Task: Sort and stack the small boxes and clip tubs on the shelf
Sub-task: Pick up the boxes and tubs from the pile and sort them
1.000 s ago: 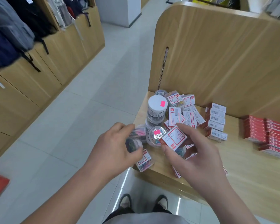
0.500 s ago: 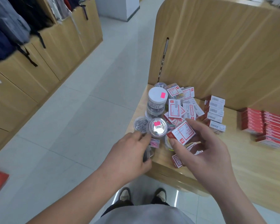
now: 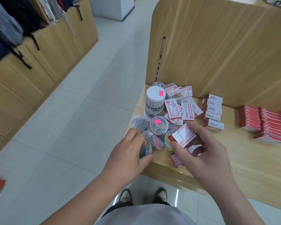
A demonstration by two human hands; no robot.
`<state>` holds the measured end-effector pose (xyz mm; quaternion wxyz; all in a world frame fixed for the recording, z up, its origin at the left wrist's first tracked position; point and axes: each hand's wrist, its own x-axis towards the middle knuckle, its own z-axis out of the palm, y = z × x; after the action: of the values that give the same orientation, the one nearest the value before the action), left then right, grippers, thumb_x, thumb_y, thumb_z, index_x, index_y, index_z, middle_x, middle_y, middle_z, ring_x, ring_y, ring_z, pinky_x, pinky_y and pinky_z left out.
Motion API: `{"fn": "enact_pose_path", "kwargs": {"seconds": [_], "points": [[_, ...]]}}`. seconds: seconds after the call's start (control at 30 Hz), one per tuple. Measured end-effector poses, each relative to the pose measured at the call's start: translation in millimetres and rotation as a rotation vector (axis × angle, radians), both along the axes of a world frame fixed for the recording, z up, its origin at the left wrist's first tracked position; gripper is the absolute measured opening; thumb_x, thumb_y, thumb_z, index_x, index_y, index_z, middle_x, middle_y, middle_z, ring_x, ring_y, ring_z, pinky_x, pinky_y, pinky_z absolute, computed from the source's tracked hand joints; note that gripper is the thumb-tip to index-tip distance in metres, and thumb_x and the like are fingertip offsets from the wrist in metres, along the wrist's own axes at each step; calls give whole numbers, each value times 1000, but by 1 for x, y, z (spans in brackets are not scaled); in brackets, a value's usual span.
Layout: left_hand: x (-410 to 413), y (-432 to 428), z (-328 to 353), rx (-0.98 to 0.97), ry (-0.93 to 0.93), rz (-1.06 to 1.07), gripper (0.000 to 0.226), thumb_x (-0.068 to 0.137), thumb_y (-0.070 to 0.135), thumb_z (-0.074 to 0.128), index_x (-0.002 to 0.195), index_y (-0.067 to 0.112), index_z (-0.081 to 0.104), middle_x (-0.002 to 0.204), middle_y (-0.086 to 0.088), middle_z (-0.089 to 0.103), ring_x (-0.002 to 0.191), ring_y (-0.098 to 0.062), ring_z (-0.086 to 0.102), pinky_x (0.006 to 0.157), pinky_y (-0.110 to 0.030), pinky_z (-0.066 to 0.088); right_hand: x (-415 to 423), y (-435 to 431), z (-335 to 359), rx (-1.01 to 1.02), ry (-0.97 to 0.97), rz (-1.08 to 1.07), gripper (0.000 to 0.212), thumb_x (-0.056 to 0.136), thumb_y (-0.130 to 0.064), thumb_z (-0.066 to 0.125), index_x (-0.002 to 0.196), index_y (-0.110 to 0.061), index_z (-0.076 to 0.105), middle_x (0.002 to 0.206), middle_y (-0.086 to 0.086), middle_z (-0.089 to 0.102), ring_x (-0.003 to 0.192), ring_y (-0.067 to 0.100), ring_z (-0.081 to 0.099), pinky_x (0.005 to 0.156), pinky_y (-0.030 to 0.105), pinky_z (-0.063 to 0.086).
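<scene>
While the left grip (image 3: pixel 128 154) curls round a tub (image 3: pixel 145 151) of blue clips at the front corner of the shelf (image 3: pixel 250 159), the right grip (image 3: pixel 203 155) pinches a red-and-white box (image 3: pixel 182 135) between thumb and fingers, just above the heap. More tubs (image 3: pixel 158 125) and loose boxes (image 3: pixel 186 110) crowd just behind. Red stacks (image 3: pixel 263 124) stand well apart to the right.

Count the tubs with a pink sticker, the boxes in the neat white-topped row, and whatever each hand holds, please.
Pink-sticker tubs: 2
Row boxes: 5
Box in right hand: 1
Tub in left hand: 1
Total: 9
</scene>
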<state>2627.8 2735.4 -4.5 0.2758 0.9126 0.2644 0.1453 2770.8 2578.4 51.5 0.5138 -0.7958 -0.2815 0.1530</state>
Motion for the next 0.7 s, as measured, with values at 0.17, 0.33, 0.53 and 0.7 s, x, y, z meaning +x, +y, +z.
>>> {"fn": "enact_pose_path", "kwargs": {"seconds": [0.17,0.33,0.53,0.7], "points": [[-5,-5,-1,87,-7,15,40,78,58,76,81,24,54,120,16,55,107,-9,55,62,-31,52,-3,2,-3,-49,-21,-10,59,71,-25,89,125,-30,66,93,-16,71,82,9,64,65,12,48],[-12,-4,0,93,-58,18,36,78,53,79,91,23,64,122,11,60,109,-14,59,67,-29,50,-6,5,-4,-63,18,-14,59,71,-21,89,124,-29,67,88,-14,70,69,5,62,61,7,45],[-1,7,25,130,-198,48,15,88,28,72,100,20,69,109,7,60,99,-17,59,76,-32,51,-4,7,4,-105,2,-49,53,67,-32,90,113,-37,64,94,-29,67,76,4,65,68,23,50],[50,-19,58,-535,-126,-54,28,91,37,71,119,36,67,104,18,68,90,-2,66,82,-20,53,5,0,8,-68,-52,-56,48,69,-28,88,107,-39,60,100,-15,68,88,9,65,65,27,51]]}}
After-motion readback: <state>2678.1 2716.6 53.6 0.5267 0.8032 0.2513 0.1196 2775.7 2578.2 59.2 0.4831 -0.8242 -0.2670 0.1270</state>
